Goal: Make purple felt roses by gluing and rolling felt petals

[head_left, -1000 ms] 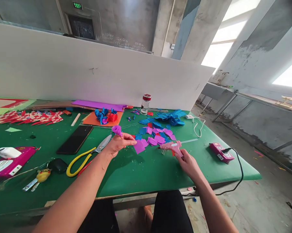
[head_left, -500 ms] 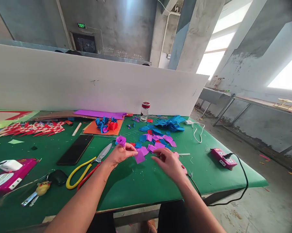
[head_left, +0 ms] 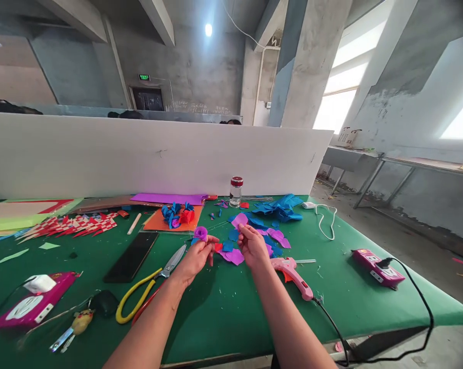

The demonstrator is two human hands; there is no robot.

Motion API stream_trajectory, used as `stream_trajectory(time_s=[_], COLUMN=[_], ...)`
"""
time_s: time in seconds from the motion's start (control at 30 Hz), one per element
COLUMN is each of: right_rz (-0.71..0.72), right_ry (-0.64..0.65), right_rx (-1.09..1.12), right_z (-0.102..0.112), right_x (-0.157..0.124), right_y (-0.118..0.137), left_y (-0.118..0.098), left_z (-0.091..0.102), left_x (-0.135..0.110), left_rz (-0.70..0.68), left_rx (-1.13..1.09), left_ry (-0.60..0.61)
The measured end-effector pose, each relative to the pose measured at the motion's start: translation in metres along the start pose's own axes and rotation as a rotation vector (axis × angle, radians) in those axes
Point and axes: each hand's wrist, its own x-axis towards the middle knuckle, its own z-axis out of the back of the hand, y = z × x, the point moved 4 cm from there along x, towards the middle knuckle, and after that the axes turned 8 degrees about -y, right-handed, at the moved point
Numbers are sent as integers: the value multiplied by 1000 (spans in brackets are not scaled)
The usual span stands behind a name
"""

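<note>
My left hand (head_left: 198, 256) is closed round the base of a purple paper rose (head_left: 200, 233), whose rolled bloom stands above the fingers. Beside it, my right hand (head_left: 253, 247) pinches a purple paper petal (head_left: 239, 221), holding it upright over the table. Loose purple petals (head_left: 234, 256) and blue petals (head_left: 233, 235) lie between and behind the hands. A pink glue gun (head_left: 295, 274) rests to the right of my right forearm. Scissors (head_left: 154, 282) with yellow and red handles lie left of my left hand.
A black phone (head_left: 132, 256) lies on the green table (head_left: 219, 318). Behind are paper flowers on an orange sheet (head_left: 153, 222), a red-lidded jar (head_left: 236, 192) and a white board (head_left: 100, 154). Magenta power strips (head_left: 377, 269) sit at both sides; a cord hangs over the right edge.
My right hand has moved away from me and now holds up a purple petal. A square purple piece at my left fingertips is no longer there. The camera view has tilted up.
</note>
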Motion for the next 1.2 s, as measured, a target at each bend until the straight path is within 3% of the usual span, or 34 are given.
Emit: stream_trajectory(time_s=[0.27,0.47,0.67,0.9,1.2], right_rz=[38,177,166,258,488], right_ry=[29,68,85,116,81], right_rx=[0,-74,-96,-148,-299], right_z=[-5,0,-6,-12,-16], right_x=[5,0,-8,-16,-30], right_y=[-38,-25,-19,-15,-12], left_y=[-3,-9,-7,-4,-1], left_z=[7,8,10,18,10], left_x=[7,4,4,9,9], left_rz=[-141,-100,-79,-91,-67], left_rx=[100,26,-10,-16,-109], left_ry=[-43,-84,-179,-261,-312])
